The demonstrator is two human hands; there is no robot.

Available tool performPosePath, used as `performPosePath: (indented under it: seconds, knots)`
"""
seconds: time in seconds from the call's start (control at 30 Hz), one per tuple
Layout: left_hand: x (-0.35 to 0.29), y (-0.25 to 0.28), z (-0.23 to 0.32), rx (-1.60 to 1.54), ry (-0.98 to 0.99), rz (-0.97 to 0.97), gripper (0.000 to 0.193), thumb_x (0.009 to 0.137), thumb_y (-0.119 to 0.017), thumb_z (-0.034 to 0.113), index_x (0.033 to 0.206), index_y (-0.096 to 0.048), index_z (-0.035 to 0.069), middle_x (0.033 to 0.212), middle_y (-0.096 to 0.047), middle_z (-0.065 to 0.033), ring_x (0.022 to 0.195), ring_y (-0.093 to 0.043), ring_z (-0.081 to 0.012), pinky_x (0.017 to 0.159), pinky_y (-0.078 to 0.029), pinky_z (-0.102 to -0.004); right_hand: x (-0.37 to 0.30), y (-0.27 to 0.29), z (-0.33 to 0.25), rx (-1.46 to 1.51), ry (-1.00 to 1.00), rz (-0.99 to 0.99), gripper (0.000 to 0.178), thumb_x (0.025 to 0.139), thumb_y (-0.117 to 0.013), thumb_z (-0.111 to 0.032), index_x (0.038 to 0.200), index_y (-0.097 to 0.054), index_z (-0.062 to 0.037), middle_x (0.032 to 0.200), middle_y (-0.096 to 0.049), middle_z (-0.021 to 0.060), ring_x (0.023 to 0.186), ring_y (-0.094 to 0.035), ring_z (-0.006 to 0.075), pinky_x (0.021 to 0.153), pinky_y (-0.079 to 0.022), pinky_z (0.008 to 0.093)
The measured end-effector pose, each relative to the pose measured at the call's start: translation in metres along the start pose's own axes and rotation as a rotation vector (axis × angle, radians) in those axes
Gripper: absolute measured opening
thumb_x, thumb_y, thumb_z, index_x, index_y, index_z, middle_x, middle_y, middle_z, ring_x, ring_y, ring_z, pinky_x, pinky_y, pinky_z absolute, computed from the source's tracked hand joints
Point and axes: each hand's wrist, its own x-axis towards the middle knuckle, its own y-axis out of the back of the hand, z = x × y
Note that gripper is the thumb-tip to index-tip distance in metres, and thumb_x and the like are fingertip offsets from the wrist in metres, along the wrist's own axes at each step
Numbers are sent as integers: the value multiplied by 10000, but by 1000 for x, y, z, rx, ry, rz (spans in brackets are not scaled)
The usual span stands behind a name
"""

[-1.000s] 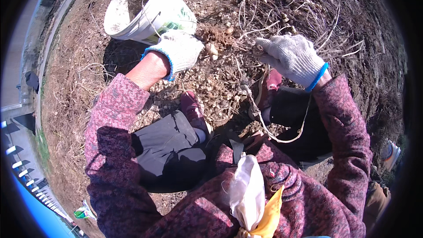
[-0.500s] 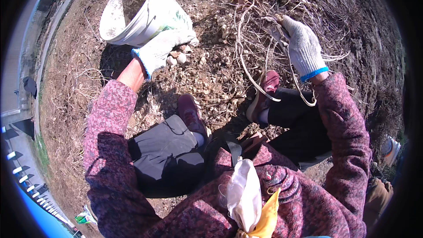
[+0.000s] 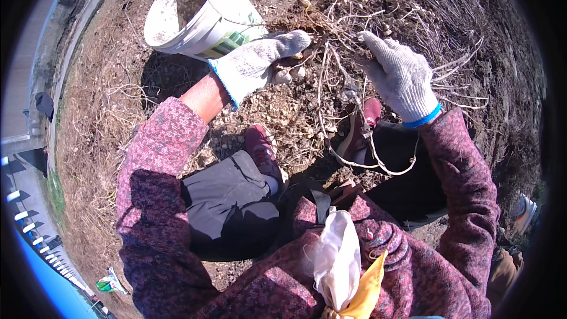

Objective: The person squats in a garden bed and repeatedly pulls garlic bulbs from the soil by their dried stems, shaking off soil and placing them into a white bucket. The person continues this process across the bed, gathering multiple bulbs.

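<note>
My left hand [image 3: 257, 66], in a white knit glove with a blue cuff, has its fingers curled round several pale pods that look like peanuts [image 3: 284, 75]. Its thumb points right, close to the root end of a dry peanut plant [image 3: 322, 23]. In a matching glove, my right hand [image 3: 404, 77] is closed on the plant's withered stems. Long pale stems [image 3: 384, 168] loop down from it past my right shoe, and others stick out to the right. Just beyond my left hand, a white bucket [image 3: 233, 23] with a wire handle leans with its mouth to the upper left.
Dry soil littered with pods and husks [image 3: 295, 121] lies between my red shoes [image 3: 260, 147]. A heap of dried vines [image 3: 449, 6] spreads at the upper right. A paved edge [image 3: 71, 53] runs along the far left, and a white container [image 3: 522, 212] stands at the right rim.
My left hand has moved right from the bucket's side to the plant roots, still with pods in it. The right hand still grips the stems, whose loops have swung.
</note>
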Motion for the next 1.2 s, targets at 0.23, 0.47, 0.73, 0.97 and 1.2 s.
performPosePath:
  seconds: [0.23, 0.47, 0.73, 0.97, 1.2]
  knots:
    - [0, 6, -16, -196, -6, -292, 231, 943, -676, 179, 1136, -652, 54, 985, -695, -57, 891, -698, -176, 605, -582, -305, 3, 5, -7, 74, 91, 12, 484, 811, -756, -172, 1265, -620, -72, 865, -665, 103, 758, -666, 298, 645, -533, 395]
    - [-6, 32, -25, 105, -13, -162, 380, 1033, -532, 335, 1068, -686, -11, 866, -729, -130, 703, -707, -217, 505, -531, -298, 4, 8, 0, -28, 143, -63, 422, 845, -741, -258, 1236, -647, -130, 847, -656, 81, 770, -662, 281, 647, -525, 399]
    - [-2, 40, -6, 696, -96, -109, 307, 1025, -561, 296, 1135, -658, 27, 840, -734, -123, 656, -714, -174, 471, -542, -258, 13, 18, 9, 199, 108, -98, 336, 857, -734, -237, 1154, -705, -81, 900, -709, 113, 818, -704, 299, 714, -562, 389]
    - [-9, 28, -5, 673, -165, -167, 366, 812, -763, 118, 1135, -630, 8, 872, -711, -153, 646, -683, -229, 485, -532, -324, 15, 14, 37, 311, 85, -163, 394, 835, -783, -252, 1190, -705, -100, 873, -703, 110, 783, -681, 260, 711, -549, 367]
    - [-42, 80, 1, 311, 69, 163, 257, 864, -769, 234, 975, -676, 22, 699, -625, -6, 521, -590, -116, 427, -442, -231, -6, 26, 106, -165, -221, -161, 308, 924, -675, -324, 1147, -697, -113, 811, -674, 89, 739, -678, 260, 653, -542, 380]
